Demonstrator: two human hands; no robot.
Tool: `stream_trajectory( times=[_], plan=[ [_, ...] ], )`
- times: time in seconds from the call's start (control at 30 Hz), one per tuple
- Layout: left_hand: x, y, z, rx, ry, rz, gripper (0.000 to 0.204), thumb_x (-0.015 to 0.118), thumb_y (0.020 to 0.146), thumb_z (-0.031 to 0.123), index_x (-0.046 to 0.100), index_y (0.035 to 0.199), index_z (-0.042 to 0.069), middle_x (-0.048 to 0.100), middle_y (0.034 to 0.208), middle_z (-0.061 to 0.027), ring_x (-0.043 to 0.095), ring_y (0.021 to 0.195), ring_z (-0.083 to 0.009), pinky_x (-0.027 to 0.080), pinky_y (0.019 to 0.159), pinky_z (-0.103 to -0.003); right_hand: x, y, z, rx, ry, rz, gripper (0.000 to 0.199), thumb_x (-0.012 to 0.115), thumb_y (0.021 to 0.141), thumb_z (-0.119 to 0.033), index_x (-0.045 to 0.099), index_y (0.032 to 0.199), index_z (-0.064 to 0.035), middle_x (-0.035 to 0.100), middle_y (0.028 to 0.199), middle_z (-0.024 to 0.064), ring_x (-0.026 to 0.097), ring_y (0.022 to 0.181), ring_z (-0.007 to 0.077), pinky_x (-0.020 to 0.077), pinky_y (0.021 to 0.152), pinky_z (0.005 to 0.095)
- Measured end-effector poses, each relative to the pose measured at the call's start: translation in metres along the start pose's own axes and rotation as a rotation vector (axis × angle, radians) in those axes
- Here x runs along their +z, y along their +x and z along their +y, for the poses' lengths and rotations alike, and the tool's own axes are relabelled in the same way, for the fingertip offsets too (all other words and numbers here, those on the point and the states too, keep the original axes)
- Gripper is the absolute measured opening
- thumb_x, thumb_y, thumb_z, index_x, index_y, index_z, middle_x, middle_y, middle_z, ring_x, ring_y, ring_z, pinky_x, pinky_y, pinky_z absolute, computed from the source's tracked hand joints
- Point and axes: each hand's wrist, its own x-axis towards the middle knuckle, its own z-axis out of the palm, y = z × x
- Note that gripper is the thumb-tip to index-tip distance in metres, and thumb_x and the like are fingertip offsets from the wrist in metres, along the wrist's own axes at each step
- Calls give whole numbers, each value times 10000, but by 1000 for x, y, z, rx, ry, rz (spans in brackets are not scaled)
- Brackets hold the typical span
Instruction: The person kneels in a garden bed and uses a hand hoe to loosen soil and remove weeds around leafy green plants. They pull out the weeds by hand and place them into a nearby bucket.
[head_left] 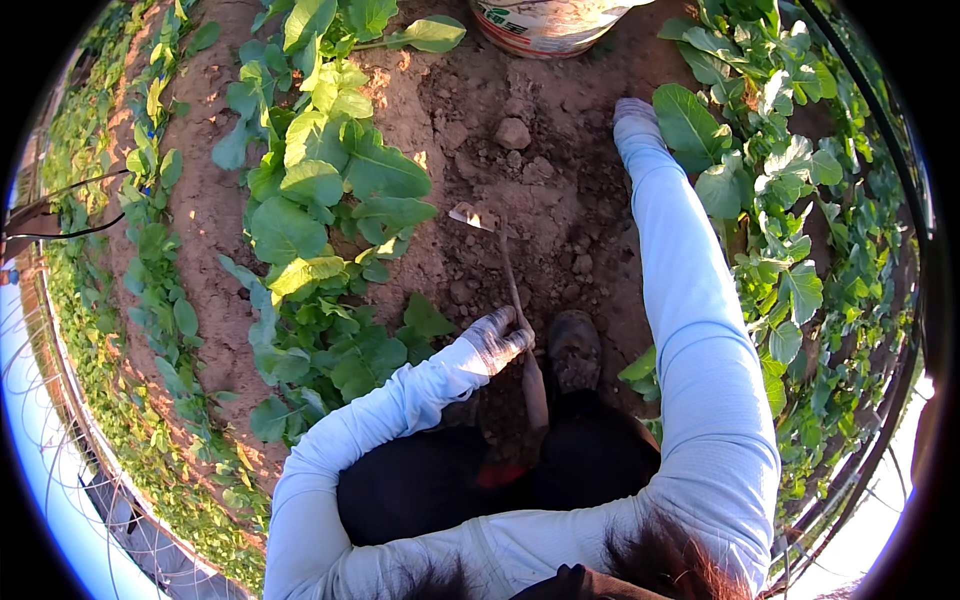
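My left hand [498, 340], in a dirty grey glove, is closed around the shaft of a small hand hoe [511, 270]. The hoe's flat metal blade [472, 217] is at the far end over the soil, while its thicker wooden handle [536, 395] points back toward my knees. Stretched far forward, my gloved right hand [635, 112] is beside the leafy plants [690, 128] of the right row. A broad green leaf lies close to that hand's wrist. How its fingers are placed I cannot make out.
A white bucket [550, 25] stands on the soil ahead. Leafy plants [330, 190] form a row on my left, close to my left arm. Clods [513, 133] lie on the dirt path [440, 130]. My shoe [575, 350] is just right of the hoe.
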Motion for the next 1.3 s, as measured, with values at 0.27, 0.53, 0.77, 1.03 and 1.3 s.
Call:
stream_trajectory(
  times=[0.27, 0.53, 0.77, 1.03, 1.3],
  plan=[
    [-1, -2, 2, 35, 16, -14, 133, 550, 842, 111, 509, 923, 14, 591, 842, -74, 569, 801, -157, 465, 720, -284, -5, -3, -4, 17, -25, -64, 288, 396, 859, -87, 616, 1041, -52, 551, 1159, 112, 561, 1029, 284, 475, 838, 391],
    [4, 2, 2, -17, -62, 25, 118, 553, 841, 104, 509, 919, 27, 584, 805, -56, 562, 758, -151, 468, 679, -282, -40, -52, -21, 18, 174, 217, 283, 573, 812, -232, 620, 978, -9, 639, 938, 149, 621, 861, 306, 486, 772, 380],
    [4, 1, -9, 38, -187, 10, 124, 546, 849, 119, 522, 913, 15, 591, 795, -57, 560, 755, -139, 457, 705, -269, -217, -208, -38, -745, 1234, 1209, 265, 605, 806, -219, 589, 1024, -69, 632, 886, 87, 593, 769, 193, 464, 721, 268],
    [-3, -23, 10, 112, -272, -99, 221, 537, 869, 190, 509, 1027, 38, 585, 895, -56, 549, 902, -165, 431, 827, -295, -206, -183, -62, -504, 906, 842, 427, 588, 803, -174, 482, 1210, -100, 580, 1082, 123, 564, 907, 206, 453, 785, 296],
    [8, -31, 9, 210, -273, -168, 182, 543, 871, 227, 530, 989, 89, 604, 871, -16, 552, 823, -105, 442, 700, -245, -60, -379, -47, -392, 866, 140, 449, 600, 805, -358, 541, 1140, -64, 630, 901, 158, 623, 823, 264, 481, 728, 320]
  ],
)
